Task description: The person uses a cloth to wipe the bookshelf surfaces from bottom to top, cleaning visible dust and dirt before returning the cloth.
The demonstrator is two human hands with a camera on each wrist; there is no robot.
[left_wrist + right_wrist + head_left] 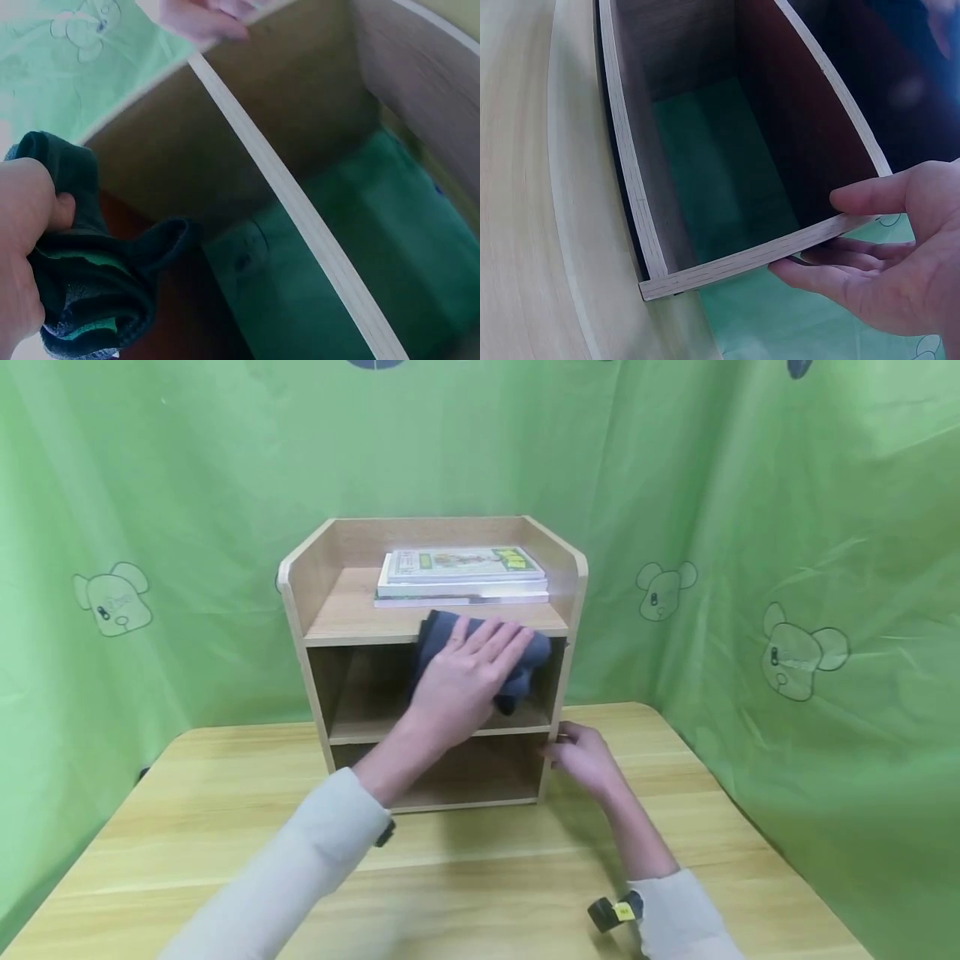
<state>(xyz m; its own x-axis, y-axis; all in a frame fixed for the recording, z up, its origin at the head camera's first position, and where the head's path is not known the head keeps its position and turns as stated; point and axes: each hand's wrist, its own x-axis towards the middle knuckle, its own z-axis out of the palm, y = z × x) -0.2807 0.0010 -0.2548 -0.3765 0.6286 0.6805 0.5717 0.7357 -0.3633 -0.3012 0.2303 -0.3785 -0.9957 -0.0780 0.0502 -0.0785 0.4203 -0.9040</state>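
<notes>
A folded dark blue cloth (534,653) is held in my left hand (465,685), in front of the upper compartment of a small wooden shelf (441,732). In the left wrist view, the thumb presses on the cloth (97,300), whose layers hang in loose folds; the other fingers are mostly hidden there. My right hand (588,760) grips the front edge of the shelf's right side panel, low down. In the right wrist view, the thumb lies on the inner face of the panel (742,260) and the fingers on its outer face.
Several stacked books (461,589) lie on the shelf's top board, between raised sides. The shelf stands toward the back of a wooden table (480,868). Green curtains (225,460) hang behind and at both sides.
</notes>
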